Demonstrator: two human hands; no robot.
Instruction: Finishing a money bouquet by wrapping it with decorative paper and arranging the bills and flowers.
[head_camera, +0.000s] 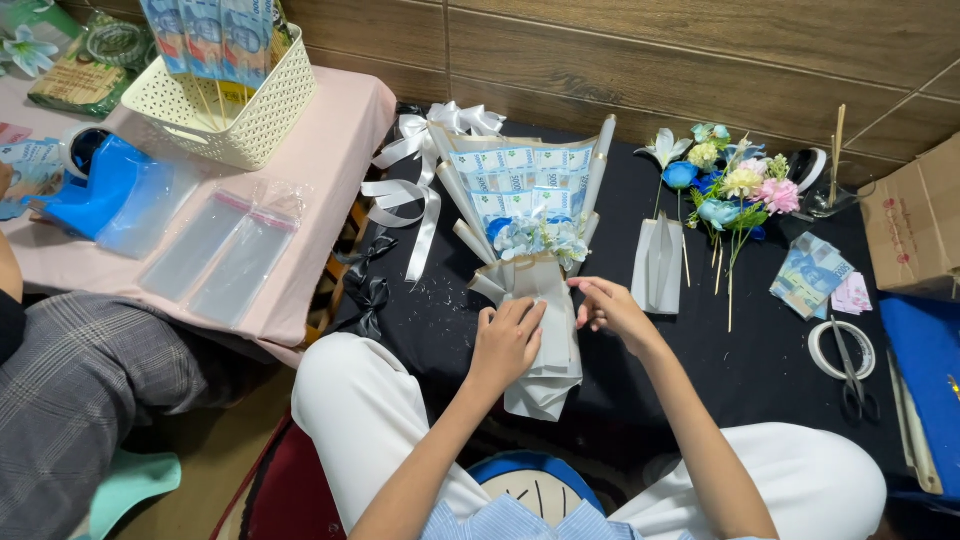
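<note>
Wrapping the white-paper bouquet of folded blue banknotes (528, 250)

My left hand (506, 340) presses flat on the stem; my right hand (606, 305) pinches its wrap edge—keep folds snug.

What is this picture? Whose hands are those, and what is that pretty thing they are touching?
The picture comes from a camera worn on a person's head, so you look down at that person's own two arms. There is no machine here. The left hand and the right hand both rest on the handle of a bouquet wrapped in pale paper, with folded banknotes and blue flowers inside and a white ribbon bow beside it. It lies on a black cloth. To the right lie loose flowers, more banknotes, a tape roll and scissors. To the left a white basket stands on a pink table.
</note>
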